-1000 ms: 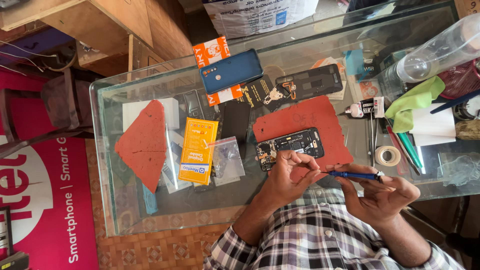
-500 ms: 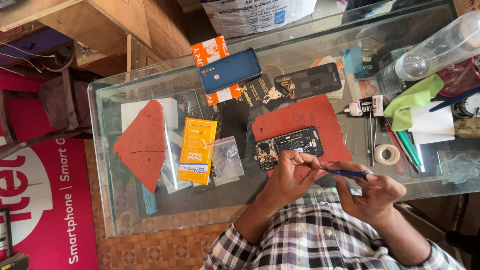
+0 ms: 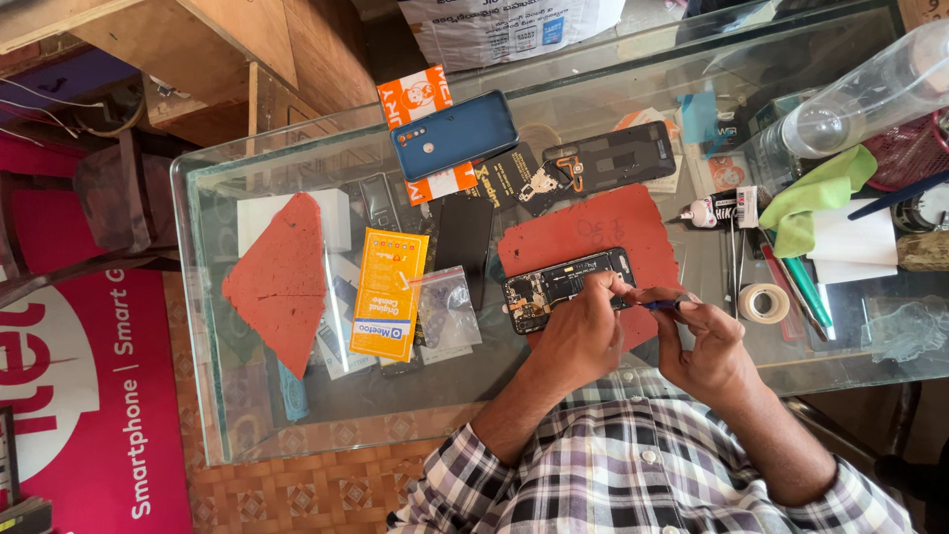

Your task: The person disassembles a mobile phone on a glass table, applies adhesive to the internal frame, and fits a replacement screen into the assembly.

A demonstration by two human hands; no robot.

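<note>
Moved: almost nothing since a second ago; both hands stay over the open phone, and the blue tool still lies between them.
Glass table [image 3: 297, 425]: the biggest thing, a clear top with shelves of small boxes seen through it.
Red mats: two; a pointed red mat [image 3: 282, 282] on one side, a rounder red mat [image 3: 593, 229] under the work.
Open phone [image 3: 563, 289]: black, back cover off, tiny parts showing inside; it lies on the rounder mat, close to the person.
Blue back cover [image 3: 455, 133]: one, farther away, well apart from the hands.
Yellow packet [image 3: 388, 294]: one, flat, between the two mats.
Left hand [image 3: 583, 331]: bent over the phone's edge, fingers together and touching it.
Right hand [image 3: 707, 346]: just beside the phone, fingers pinched shut around the blue tool [image 3: 664, 304].
Tape roll [image 3: 764, 302]: one small white ring, near the right hand.
</note>
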